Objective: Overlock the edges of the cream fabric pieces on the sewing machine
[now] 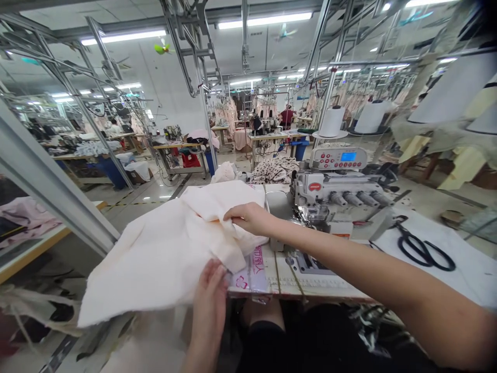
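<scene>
A large cream-white piece of cloth (155, 248) lies in loose folds over the left part of the sewing table and hangs past its front edge. My right hand (250, 218) reaches across from the right, thumb and fingers pinched on a raised fold. Lower down, my left hand (212, 287) has its fingers closed at the near edge of the same cloth, partly hiding what they grip. Just right of the cloth stands an overlock sewing machine (330, 194), touched by neither hand.
Black scissors (423, 251) lie on white material at the right. Thread cones (333, 122) stand behind the machine. Spotted fabric (275, 170) is heaped beyond the table. A metal post (58, 176) slants along the left. A printed plastic sheet (248, 274) lies partly under the cloth.
</scene>
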Demonstrator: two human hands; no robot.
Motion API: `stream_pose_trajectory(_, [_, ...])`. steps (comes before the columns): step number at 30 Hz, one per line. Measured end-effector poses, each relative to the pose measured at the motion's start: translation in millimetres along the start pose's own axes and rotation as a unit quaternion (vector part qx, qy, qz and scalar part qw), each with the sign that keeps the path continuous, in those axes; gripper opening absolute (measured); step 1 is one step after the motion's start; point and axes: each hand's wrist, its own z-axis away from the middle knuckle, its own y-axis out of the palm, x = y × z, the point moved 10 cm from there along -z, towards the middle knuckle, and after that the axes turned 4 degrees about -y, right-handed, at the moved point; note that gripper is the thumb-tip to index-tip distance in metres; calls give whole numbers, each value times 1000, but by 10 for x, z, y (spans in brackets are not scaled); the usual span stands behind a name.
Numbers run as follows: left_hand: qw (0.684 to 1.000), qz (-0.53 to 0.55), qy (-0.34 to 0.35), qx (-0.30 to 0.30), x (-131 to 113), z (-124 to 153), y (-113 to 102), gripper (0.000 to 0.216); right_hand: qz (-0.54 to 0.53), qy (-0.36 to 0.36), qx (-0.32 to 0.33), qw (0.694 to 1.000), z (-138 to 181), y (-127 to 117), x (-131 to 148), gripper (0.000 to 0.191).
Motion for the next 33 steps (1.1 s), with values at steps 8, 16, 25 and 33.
stream_pose_trajectory(8, [983,-130,-87,93,437,-118,120,44,69,-57,39,995,42,-24,47,14])
stream_pose_trajectory(16, [995,-78,55,30,-56,-152,77,41,22,-109,49,993,170,-55,193,23])
stream_pose_trajectory(25, [990,-102,-81,53,558,-27,201,70,30,-131,38,990,146,3,117,23])
stream_pose_trajectory(33, [989,-102,-91,57,596,-110,255,56,71,-67,-11,995,185,-232,-131,16])
